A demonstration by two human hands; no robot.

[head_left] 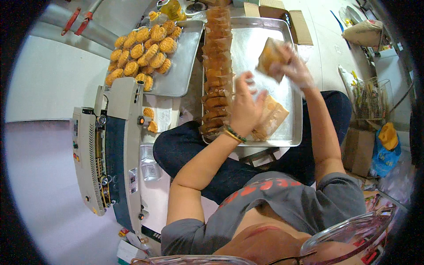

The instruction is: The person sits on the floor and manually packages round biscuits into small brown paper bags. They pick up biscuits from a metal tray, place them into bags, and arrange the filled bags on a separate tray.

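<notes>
My right hand (293,66), blurred, holds a brown paper bag (270,59) with a yellowish round thing in it, raised over the metal tray (245,36). My left hand (248,102) is spread, fingers apart, just left of the tray's middle. Under and beside it lies a stack of flat brown paper bags (273,116). Along the tray's left side runs a long row of filled brown bags (217,73), standing on edge close together. Further left, a heap of mooncakes (137,51) in clear plastic rests on a second metal tray (190,59).
A band sealing machine (122,149) stands at my left. Two loose pastry pieces (148,113) and clear plastic trays (150,162) lie beside it. An oil bottle (172,10) and an open cardboard box (301,28) are beyond the trays. A wire basket (372,99) is at the right.
</notes>
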